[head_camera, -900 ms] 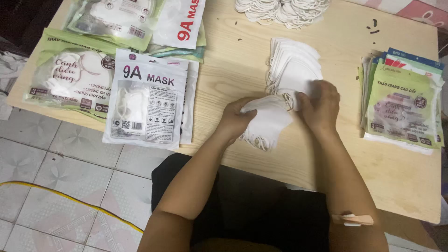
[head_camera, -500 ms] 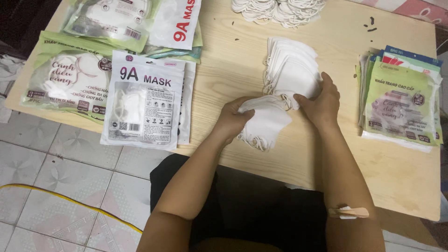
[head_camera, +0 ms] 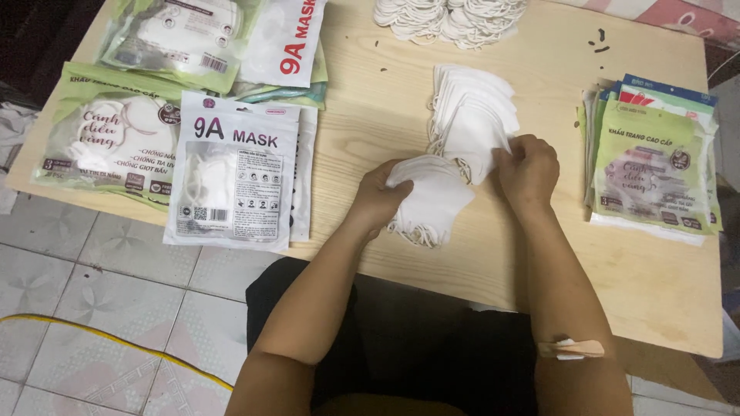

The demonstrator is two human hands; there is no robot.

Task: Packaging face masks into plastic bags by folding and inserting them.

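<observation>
Packaging stock occupies the left end of the wooden table [head_camera: 370, 108]: green mask pouches [head_camera: 104, 139] at the far left, then white mask pouches [head_camera: 235, 173], each showing folded masks through a clear window. Further filled pouches [head_camera: 193, 38] lie overlapped behind them.

Left hand [head_camera: 378, 196] is closed around a small bundle of white masks [head_camera: 432, 200], thumb on top, with the ear loops hanging below the bundle toward the table edge. The bundle is held just above the table, in front of the person.

Right hand [head_camera: 528, 169] pinches the near end of the fanned row of white masks [head_camera: 472, 115] that lies on the table just beyond the bundle, fingertips on the nearest mask.

Step in hand, as judged: counting off masks from the row into the bundle. The next move calls for separating a single mask cleanly, without dragging its neighbours or snagging loops.

A heap of masks [head_camera: 451, 17] sits at the far edge. Flat empty pouches [head_camera: 651, 166] are stacked at the right end.
</observation>
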